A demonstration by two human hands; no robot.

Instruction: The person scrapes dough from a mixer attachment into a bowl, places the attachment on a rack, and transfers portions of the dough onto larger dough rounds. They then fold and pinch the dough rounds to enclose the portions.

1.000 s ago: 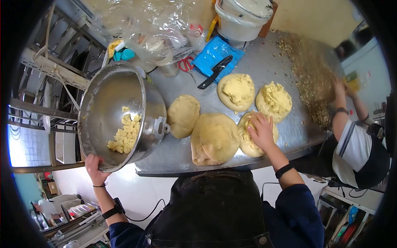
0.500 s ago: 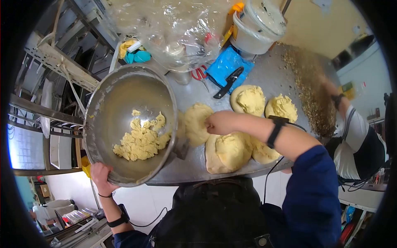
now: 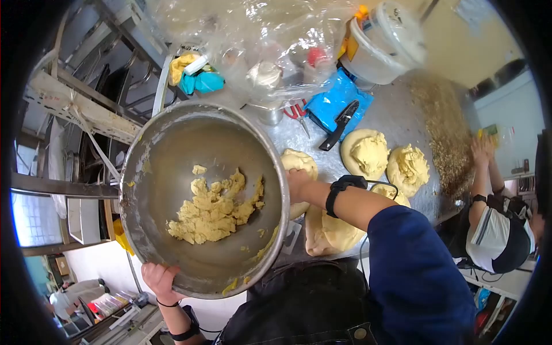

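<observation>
A large metal mixing bowl point(image 3: 141, 215) stands at the table's left front, with lumps of yellow dough-like filling point(image 3: 210, 210) inside. My left hand point(image 3: 159, 280) is closed on its near left rim, the fingers over the edge. At the bowl's right side is my right hand point(image 3: 296, 184); its fingers are hidden behind the rim, so their grip does not show. Beside and behind that hand lies a pale dough round point(image 3: 303, 161). Two more dough rounds topped with yellow filling, one behind point(image 3: 368, 154) and one farther right point(image 3: 408, 169), sit beyond. A larger dough piece point(image 3: 322, 234) is partly under my right forearm.
Red-handled scissors point(image 3: 298, 114) and a black knife point(image 3: 339, 126) lie by a blue packet point(image 3: 330, 103). Clear plastic sheeting point(image 3: 259, 40) and a white bucket point(image 3: 374, 54) are at the back. A metal rack point(image 3: 69, 187) borders the left. At the right, a co-worker's hands point(image 3: 483, 148) are near crumbly brown material point(image 3: 445, 138).
The bowl looks larger and nearer in view. My right hand has gone from over the dough to the bowl's right rim. The co-worker's arms have shifted, and the view has moved slightly.
</observation>
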